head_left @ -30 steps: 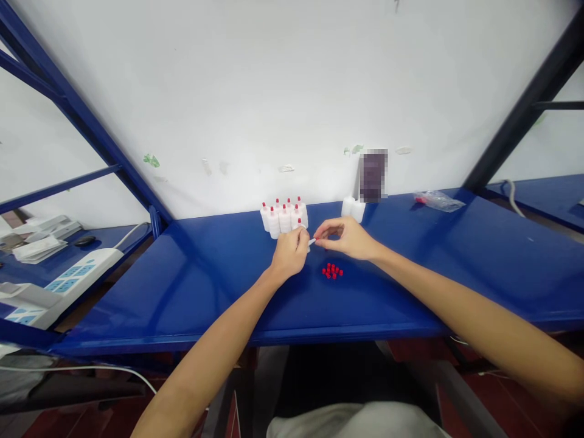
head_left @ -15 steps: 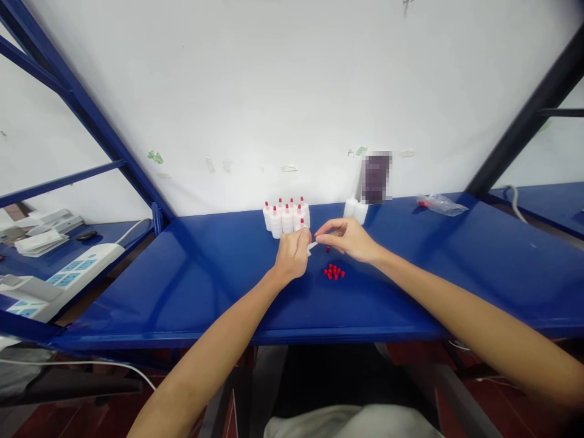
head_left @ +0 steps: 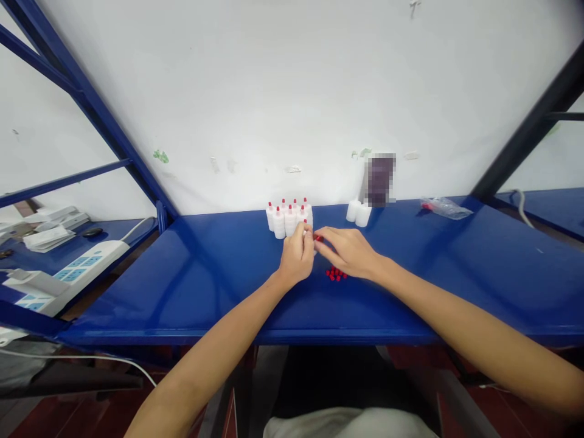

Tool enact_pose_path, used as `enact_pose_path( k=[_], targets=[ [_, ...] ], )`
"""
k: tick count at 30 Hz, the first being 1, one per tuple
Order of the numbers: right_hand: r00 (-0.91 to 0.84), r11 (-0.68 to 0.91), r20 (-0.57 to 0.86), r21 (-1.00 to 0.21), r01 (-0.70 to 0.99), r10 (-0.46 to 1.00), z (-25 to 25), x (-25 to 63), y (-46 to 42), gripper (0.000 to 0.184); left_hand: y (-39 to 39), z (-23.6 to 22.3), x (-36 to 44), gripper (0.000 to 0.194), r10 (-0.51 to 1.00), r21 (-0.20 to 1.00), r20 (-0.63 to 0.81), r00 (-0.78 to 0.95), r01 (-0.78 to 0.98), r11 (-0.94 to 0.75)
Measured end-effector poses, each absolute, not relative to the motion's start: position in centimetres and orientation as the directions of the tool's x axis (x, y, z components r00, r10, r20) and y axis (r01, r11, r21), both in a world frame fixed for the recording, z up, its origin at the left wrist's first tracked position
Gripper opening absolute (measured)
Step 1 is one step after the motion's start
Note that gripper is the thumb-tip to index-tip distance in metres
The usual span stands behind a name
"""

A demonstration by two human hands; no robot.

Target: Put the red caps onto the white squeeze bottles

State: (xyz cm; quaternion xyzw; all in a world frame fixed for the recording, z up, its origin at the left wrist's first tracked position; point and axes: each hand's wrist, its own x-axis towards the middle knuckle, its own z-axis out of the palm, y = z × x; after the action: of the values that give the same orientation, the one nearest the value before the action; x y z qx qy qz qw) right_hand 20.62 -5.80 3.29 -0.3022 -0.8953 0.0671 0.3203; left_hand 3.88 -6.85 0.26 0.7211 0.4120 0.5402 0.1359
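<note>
A red cap (head_left: 318,238) is between the two hands, pinched by the right hand's (head_left: 350,250) thumb and fingers. Right beside it, the left hand (head_left: 296,254) is curled around a white piece (head_left: 314,251), mostly hidden. On the near side of the right hand lies a cluster of loose red caps (head_left: 336,275). Just beyond the left hand stand red-tipped white bottles (head_left: 279,225); beyond the right, two white containers (head_left: 362,215). Farther right, a clear plastic bag (head_left: 449,208) rests on the blue worktop (head_left: 219,274).
</note>
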Motion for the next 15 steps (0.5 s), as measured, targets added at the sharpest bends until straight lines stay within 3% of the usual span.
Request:
enact_pose_path(
  k=[4,9,15],
  targets=[
    [-0.673,0.792,0.447,-0.154,0.591,0.589,3.7,20.6,-6.3,0.040,-7.4,0.5,4.5,0.023,0.812,0.766,0.584,0.013,0.324,-0.556],
    [-0.688,0.738,0.375,0.016,0.675,0.621,3.2,20.6,-5.6,0.029,-7.5,0.7,4.8,0.031,0.833,0.793,0.494,0.248,0.263,-0.549],
    [-0.695,0.728,0.319,0.025,0.685,0.644,3.0,20.7,-5.2,0.026,-7.5,0.3,4.8,0.036,0.812,0.763,0.493,0.314,0.292,-0.576]
  ],
)
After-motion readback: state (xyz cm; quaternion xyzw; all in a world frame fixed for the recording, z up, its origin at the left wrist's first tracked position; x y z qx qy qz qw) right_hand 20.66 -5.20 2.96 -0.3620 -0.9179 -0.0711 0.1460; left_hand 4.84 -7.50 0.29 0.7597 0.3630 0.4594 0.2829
